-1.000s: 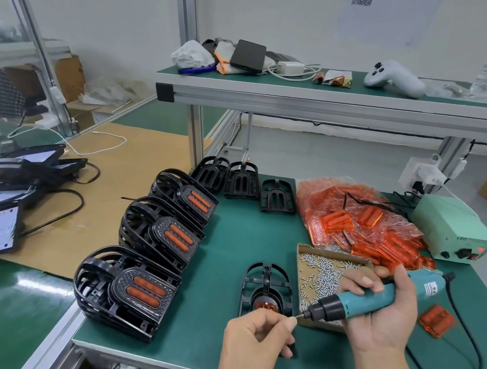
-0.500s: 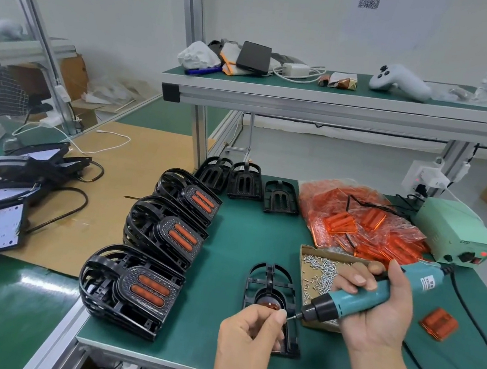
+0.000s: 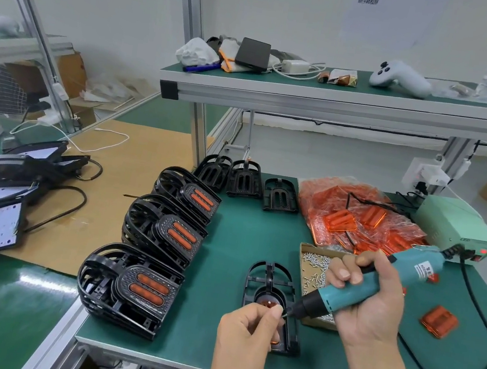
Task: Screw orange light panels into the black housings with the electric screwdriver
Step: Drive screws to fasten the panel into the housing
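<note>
A black housing [image 3: 270, 280] lies flat on the green table [image 3: 243, 246] near its front edge, with an orange light panel [image 3: 270, 305] seated inside it. My left hand [image 3: 244, 333] hovers over the housing's near end and pinches a small screw at the screwdriver's tip. My right hand [image 3: 366, 299] grips the teal electric screwdriver [image 3: 368, 284], which slants down to the left toward the housing. A cardboard tray of screws [image 3: 315, 265] sits just right of the housing, partly behind my right hand.
Three stacks of finished housings [image 3: 142, 282] line the table's left edge. Three bare housings [image 3: 246, 180] stand at the back. A bag of orange panels [image 3: 355, 217], a green power box [image 3: 453, 227] and a loose orange panel [image 3: 438, 321] lie to the right; the screwdriver's cable [image 3: 482, 333] loops there.
The view has shifted slightly. My left hand and the screwdriver tip stay together over the housing's near end, with the pinched screw still at the bit.
</note>
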Demonstrator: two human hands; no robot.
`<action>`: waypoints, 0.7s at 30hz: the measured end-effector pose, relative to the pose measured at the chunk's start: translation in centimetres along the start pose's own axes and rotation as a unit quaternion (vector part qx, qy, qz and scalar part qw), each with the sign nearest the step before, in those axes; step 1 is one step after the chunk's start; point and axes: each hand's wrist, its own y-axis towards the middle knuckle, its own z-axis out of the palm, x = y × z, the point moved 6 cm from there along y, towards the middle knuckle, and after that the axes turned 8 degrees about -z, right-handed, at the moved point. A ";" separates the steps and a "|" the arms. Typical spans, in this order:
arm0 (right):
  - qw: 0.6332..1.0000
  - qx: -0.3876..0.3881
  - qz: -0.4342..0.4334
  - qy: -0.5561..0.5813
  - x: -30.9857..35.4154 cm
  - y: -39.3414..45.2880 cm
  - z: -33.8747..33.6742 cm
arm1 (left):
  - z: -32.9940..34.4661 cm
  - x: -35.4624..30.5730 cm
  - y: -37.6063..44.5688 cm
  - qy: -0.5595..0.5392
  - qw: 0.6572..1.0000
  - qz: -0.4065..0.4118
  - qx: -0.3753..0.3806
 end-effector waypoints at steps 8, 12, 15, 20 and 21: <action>0.994 0.027 -0.007 -0.105 0.1 -0.1 1.8 | -1.1 -0.1 -0.6 0.199 0.966 0.166 -0.012; 0.984 0.056 -0.032 -0.168 -0.8 -0.7 2.7 | -1.1 0.1 -0.2 0.305 0.910 0.267 -0.089; 0.969 0.091 -0.058 -0.223 -1.7 -1.2 3.5 | -0.7 0.6 0.2 0.345 0.884 0.289 -0.127; 0.933 0.154 -0.049 -0.321 -3.5 -2.1 4.3 | -0.2 1.6 0.3 0.374 0.879 0.262 -0.141; 0.930 0.155 -0.043 -0.331 -3.8 -2.2 4.3 | -0.2 1.7 0.3 0.375 0.879 0.258 -0.141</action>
